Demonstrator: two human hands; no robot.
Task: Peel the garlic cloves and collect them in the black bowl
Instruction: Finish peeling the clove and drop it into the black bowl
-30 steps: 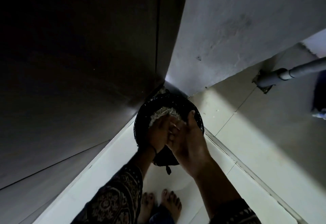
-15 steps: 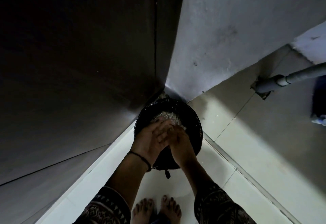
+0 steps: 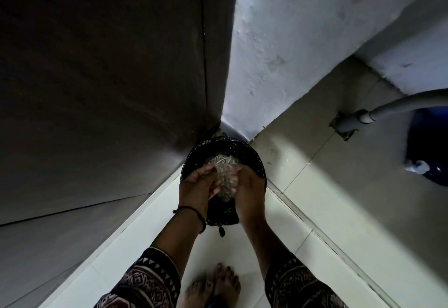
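I look straight down at a round bin lined with a black bag that stands in the corner of the floor. Pale garlic skins lie heaped inside it. My left hand and my right hand hover side by side over the near half of the bin, palms facing each other, with a narrow gap between them through which skins show. The fingertips are blurred and I see nothing gripped in either hand. No garlic cloves and no bowl are in view.
A dark door or panel rises on the left and a white wall on the right. A grey pipe and a dark blue container stand at the right. My bare feet are on the white tiles.
My hands, pressed together over the bin a second ago, have come apart and now sit side by side. The camera has tilted slightly.
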